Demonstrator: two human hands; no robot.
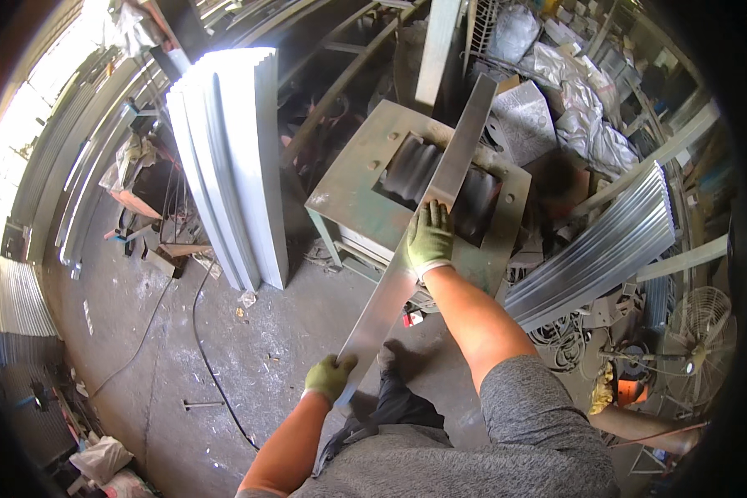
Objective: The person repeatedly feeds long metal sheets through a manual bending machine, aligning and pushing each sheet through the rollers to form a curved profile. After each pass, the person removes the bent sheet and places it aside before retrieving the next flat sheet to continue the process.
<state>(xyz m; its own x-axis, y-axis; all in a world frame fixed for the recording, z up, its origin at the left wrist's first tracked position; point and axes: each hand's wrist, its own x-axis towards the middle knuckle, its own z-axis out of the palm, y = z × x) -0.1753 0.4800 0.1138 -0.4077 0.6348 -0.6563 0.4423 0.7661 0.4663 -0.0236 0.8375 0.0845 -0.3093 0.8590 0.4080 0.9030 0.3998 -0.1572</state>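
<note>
A long, flat metal strip (379, 309) slants from near my body up across a green-grey steel machine (349, 178). Dark ribbed rollers (411, 168) show through the opening in the machine's top, on both sides of the strip. My left hand (329, 378), in a yellow-green glove, is closed on the strip's left edge close to its near end. Farther up, my right hand (431, 236) wears a matching glove and lies flat on the strip at the machine's near side, fingers stretched out. The strip's underside is hidden.
A tall stack of curved, bright metal profiles (232, 166) stands left of the machine. More curved ribbed sheets (602, 253) lean at right, near a standing fan (697, 340). Black cable (197, 332) crosses the floor. Silvery sacks (585, 100) lie behind.
</note>
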